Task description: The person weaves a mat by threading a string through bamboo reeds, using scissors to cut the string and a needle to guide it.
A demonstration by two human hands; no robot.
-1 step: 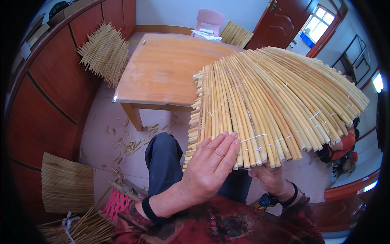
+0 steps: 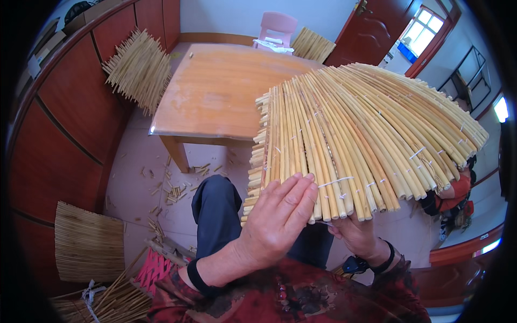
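A large mat of tied reed stalks [image 2: 355, 134] spreads like a fan over the table's right part and reaches toward my lap. White ties cross its stalks. My left hand [image 2: 277, 220] lies flat on the mat's near left corner, fingers stretched out, close to a loose white string [image 2: 335, 182]. Below the near cut ends, my right hand [image 2: 355, 234] is closed; the mat hides most of its fingers. A thin greyish thing shows by its thumb, too small to name.
A wooden table [image 2: 226, 91] stands ahead. More reed mats lean at a red-brown cabinet [image 2: 64, 124]. Cut stalk pieces [image 2: 175, 192] litter the floor. A tied reed bundle [image 2: 107, 304] lies at lower left. A pink chair [image 2: 277, 24] stands behind. Another person's red sleeve [image 2: 458, 189] shows at right.
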